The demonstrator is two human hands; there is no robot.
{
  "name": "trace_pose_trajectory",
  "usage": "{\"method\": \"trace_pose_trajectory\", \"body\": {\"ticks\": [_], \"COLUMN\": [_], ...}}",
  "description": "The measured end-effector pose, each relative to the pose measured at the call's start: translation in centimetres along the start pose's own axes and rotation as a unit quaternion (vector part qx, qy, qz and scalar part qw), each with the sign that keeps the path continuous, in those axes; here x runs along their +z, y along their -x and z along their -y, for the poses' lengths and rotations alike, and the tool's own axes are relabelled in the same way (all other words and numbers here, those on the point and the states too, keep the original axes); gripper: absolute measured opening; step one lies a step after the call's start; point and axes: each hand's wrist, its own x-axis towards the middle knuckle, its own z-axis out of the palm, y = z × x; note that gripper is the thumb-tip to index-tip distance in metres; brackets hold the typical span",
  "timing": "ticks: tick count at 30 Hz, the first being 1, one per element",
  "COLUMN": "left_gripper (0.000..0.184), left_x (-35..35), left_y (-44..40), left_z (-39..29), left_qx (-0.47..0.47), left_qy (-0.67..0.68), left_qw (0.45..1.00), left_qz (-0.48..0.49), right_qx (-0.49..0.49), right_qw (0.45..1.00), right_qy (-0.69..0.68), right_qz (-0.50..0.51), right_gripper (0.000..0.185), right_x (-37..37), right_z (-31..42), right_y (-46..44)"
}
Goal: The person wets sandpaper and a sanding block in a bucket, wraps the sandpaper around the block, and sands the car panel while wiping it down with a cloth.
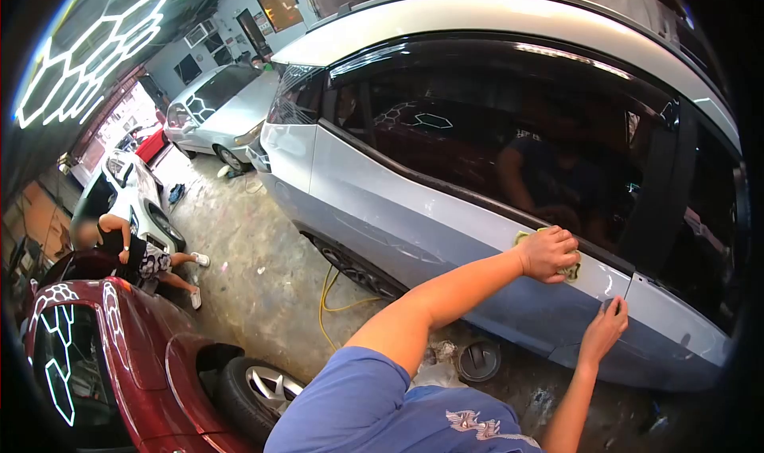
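A silver-grey car (pixel 382 174) with dark side windows stands along the right. My left hand (pixel 549 255) is closed on a yellow-green cloth (pixel 571 272) and presses it on the door panel just under the window edge. Lower and to the right, my right hand (pixel 606 326) pinches a small dark object (pixel 610 303) against the same door, near the door seam. What that object is cannot be made out.
A dark red car (pixel 143 357) with a silver-spoked wheel is at the lower left. A person (pixel 119 242) is beside a white car (pixel 143 190). A yellow hose (pixel 322 302) and a round black container (pixel 480 361) lie on the floor.
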Motion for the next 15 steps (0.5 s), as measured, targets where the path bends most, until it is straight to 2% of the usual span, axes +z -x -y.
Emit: {"method": "trace_pose_trajectory", "body": {"ticks": [4, 8, 12, 15], "left_gripper": [0.051, 0.052, 0.051, 0.051], "left_x": [0.5, 0.7, 0.7, 0.9], "left_y": [0.1, 0.2, 0.4, 0.5], "left_z": [-0.1, 0.0, 0.2, 0.1], "left_qx": [-0.001, 0.006, 0.009, 0.010], "left_qy": [0.001, 0.000, -0.003, -0.002], "left_qw": [1.000, 1.000, 1.000, 1.000], "left_qz": [-0.007, -0.012, -0.001, -0.003], "right_qx": [0.017, -0.072, 0.050, 0.000], "right_qw": [1.000, 0.997, 0.998, 1.000], "right_qy": [0.004, 0.001, 0.044, -0.002], "right_qz": [-0.012, 0.031, 0.004, 0.012], "right_gripper": [0.044, 0.044, 0.051, 0.051], "right_x": [0.8, -0.2, 0.2, 1.0], "right_z": [2.8, 5.3, 1.8, 4.2], "right_y": [-0.4, -0.3, -1.2, -0.8]}}
